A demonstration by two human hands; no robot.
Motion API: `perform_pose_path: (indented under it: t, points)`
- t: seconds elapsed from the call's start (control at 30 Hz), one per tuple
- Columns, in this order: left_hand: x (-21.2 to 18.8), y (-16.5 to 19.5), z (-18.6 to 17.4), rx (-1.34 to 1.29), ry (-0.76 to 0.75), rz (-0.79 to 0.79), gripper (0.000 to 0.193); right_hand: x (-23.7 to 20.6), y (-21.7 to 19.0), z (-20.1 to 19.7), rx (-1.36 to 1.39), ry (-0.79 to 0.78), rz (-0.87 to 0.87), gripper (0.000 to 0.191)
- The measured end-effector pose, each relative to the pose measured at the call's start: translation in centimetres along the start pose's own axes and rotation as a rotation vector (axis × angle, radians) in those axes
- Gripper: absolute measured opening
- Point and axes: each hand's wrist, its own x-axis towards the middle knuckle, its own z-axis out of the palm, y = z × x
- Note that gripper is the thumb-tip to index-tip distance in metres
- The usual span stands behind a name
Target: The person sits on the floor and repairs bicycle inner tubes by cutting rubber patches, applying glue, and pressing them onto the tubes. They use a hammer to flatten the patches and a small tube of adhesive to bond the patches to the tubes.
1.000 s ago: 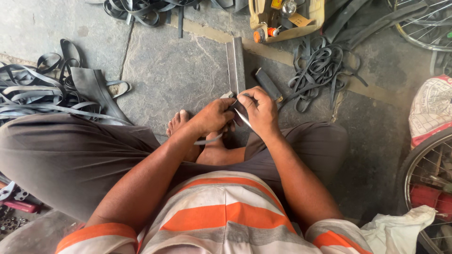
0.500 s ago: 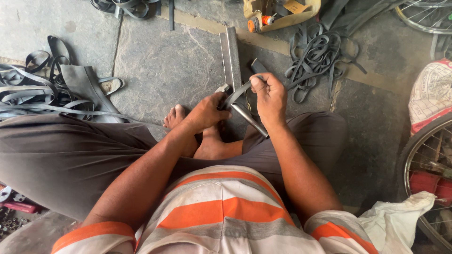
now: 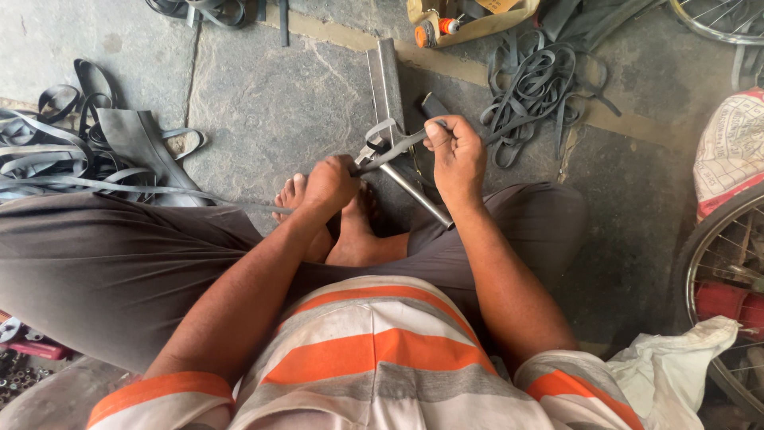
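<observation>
Stone floor (image 3: 263, 103), right hand (image 3: 455, 155) grips pliers (image 3: 390, 147), left hand (image 3: 330, 185) closed, its contents hidden.

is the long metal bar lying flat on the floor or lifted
Lifted at one end: the metal bar slants up from the floor, and the right hand is above it.

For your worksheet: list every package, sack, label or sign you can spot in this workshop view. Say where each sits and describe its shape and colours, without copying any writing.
Printed sack: right edge, above the wheel; bulging, white with red and dark print.
Yellow box or tray: top centre on the stone floor; shallow, cut off by the frame, holding an orange-capped item.
No signs or screens in view.
</observation>
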Motion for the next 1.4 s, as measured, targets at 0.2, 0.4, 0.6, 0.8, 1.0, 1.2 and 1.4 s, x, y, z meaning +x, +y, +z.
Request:
perform_pose_path:
  t: [0.2, 0.4, 0.6, 0.8, 1.0, 1.2, 1.4]
  points:
    - [0.0, -0.8, -1.1, -0.077, 0.121, -0.097, 0.024, -0.2, 0.0, 0.1, 0.062, -0.050, -0.016, 0.018]
    - [0.0, -0.9, -1.8, -0.108, 0.138, -0.107, 0.027, -0.9, -1.1, 0.8, -0.001, -0.095, -0.103, 0.018]
    - [-0.1, -0.8, -3.0, -0.171, 0.152, -0.125, 0.027, -1.6, -2.7, 2.2, -0.090, -0.160, -0.157, 0.017]
    - [-1.5, 2.8, -5.5, -0.549, 0.391, 0.399, 0.029, -2.5, -3.0, 3.1, -0.217, -0.193, -0.228, 0.013]
    - [-3.6, 5.7, -6.4, -1.006, -0.205, 0.254, 0.058, -3.1, -2.3, 3.8, -0.217, -0.330, -0.244, 0.008]
    - [-4.3, 6.3, -5.1, -0.891, -0.267, 0.121, 0.057, -1.7, -1.0, 3.1, -0.210, -0.300, 0.050, 0.010]
    - [-4.6, 6.5, -4.6, -0.843, -0.242, 0.096, 0.034, -1.4, 0.4, 3.1, 0.042, -0.262, 0.171, 0.013]
